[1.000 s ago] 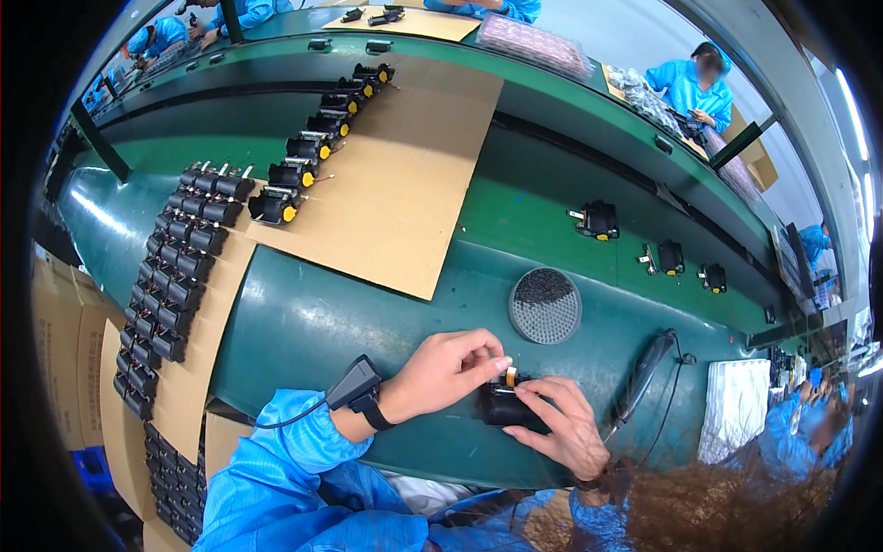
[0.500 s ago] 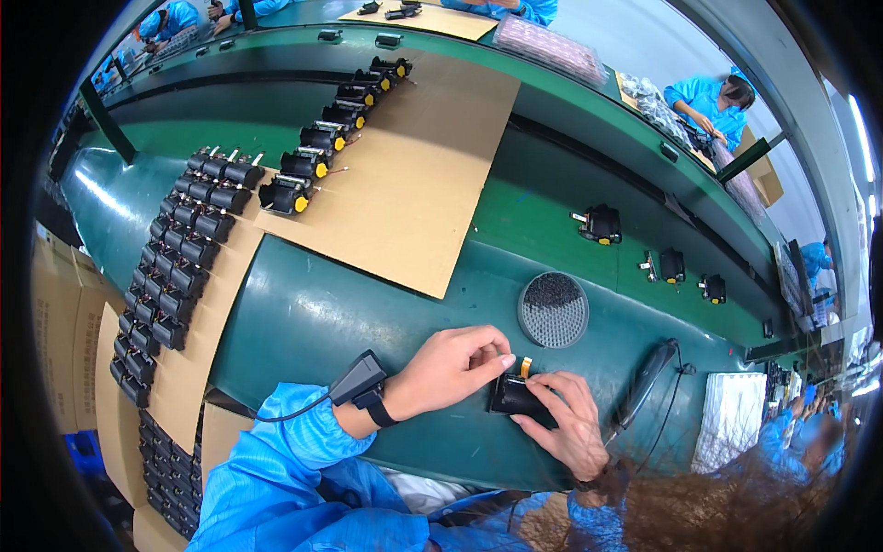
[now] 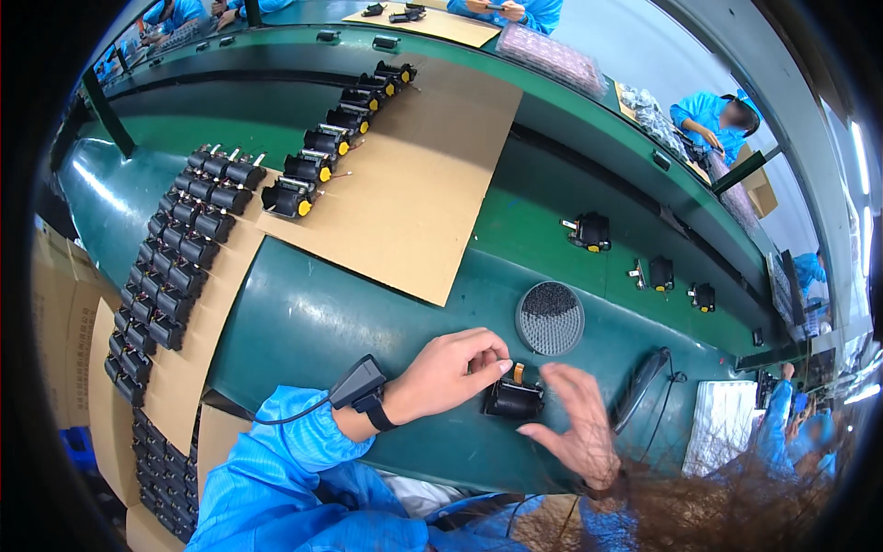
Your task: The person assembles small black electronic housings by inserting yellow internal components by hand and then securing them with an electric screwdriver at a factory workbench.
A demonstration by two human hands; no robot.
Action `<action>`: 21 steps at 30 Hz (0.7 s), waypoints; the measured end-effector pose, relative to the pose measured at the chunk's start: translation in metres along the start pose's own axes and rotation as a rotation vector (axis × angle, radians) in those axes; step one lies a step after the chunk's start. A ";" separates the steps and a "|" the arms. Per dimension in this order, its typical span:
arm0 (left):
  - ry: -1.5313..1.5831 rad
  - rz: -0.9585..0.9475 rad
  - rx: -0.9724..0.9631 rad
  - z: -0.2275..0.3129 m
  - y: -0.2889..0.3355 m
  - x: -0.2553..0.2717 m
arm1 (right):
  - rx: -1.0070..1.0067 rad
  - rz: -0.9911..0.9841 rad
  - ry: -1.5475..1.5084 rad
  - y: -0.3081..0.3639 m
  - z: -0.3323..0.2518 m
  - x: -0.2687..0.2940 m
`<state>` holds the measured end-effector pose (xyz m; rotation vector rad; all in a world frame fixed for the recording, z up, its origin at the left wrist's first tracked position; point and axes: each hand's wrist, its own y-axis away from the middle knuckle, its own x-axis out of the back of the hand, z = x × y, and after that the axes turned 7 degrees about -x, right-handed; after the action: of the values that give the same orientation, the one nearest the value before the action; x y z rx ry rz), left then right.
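Right hand [image 3: 584, 423] has lifted off the black housing [image 3: 514, 401], spread wide. Left hand [image 3: 448, 375]: grip unclear; its snagging could tear the flex ribbon [image 3: 519, 373].

Factory assembly line: blue-smocked workers [image 3: 696, 112], green worktop [image 3: 317, 304], rows of alike black parts [image 3: 212, 225].

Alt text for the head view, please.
The left hand is beside a black module with an orange ribbon on a green bench; the right hand is open nearby. A round grey dish sits beyond; black assemblies lie left.
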<state>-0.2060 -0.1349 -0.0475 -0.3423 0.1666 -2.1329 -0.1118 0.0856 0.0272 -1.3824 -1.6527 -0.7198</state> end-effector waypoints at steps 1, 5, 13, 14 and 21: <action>0.005 -0.012 0.014 0.002 0.000 0.001 | -0.066 0.056 -0.076 -0.002 -0.005 0.013; 0.016 -0.025 0.034 0.010 -0.001 0.005 | -0.092 0.179 -0.093 -0.037 -0.005 0.072; 0.073 -0.043 0.032 0.005 0.000 0.005 | -0.184 0.150 0.173 -0.182 0.179 0.057; 0.079 -0.039 0.014 0.006 -0.003 0.002 | -0.044 0.123 0.335 -0.189 0.202 0.058; 0.200 -0.094 0.111 -0.004 0.000 0.013 | -0.112 0.129 0.187 -0.208 0.155 0.040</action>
<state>-0.2140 -0.1460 -0.0486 -0.0721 0.1489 -2.2572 -0.3522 0.1888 0.0052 -1.4389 -1.3830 -0.8501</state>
